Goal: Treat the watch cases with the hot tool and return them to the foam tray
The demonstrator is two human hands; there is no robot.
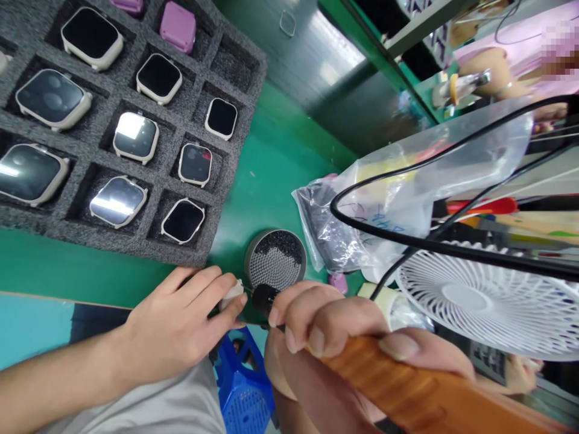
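– Green tabletop [260,163] under everything, so what stands at its left end?
– One grey foam tray [136,244], and I count nine pale watches [136,136] in it, three rows of three, each in its own compartment, screens up. Two purple cases [178,27] show at the top, one cut by the frame, and part of one pale thing [3,61] sits at the far left edge
– And the left hand [181,328]?
– Just below the tray's corner, pinching one pale piece [232,292] between thumb and fingers, near the front edge. Fingers hide most of it
– Further right?
– One blue stool [246,392] below, one round tin [250,263] with dark grains inside, then one orange-handled tool [407,392], its black collar and thin tip pointing at the piece; whether they touch, I cannot tell
– Who has the tool?
– The right hand [348,316], fingers wrapped round it. Beyond are one small purple part [338,282], one clear bag [389,199], black cable [497,258] looping across, one white fan [468,298] and, top right, a co-worker's pink clothing [538,36]
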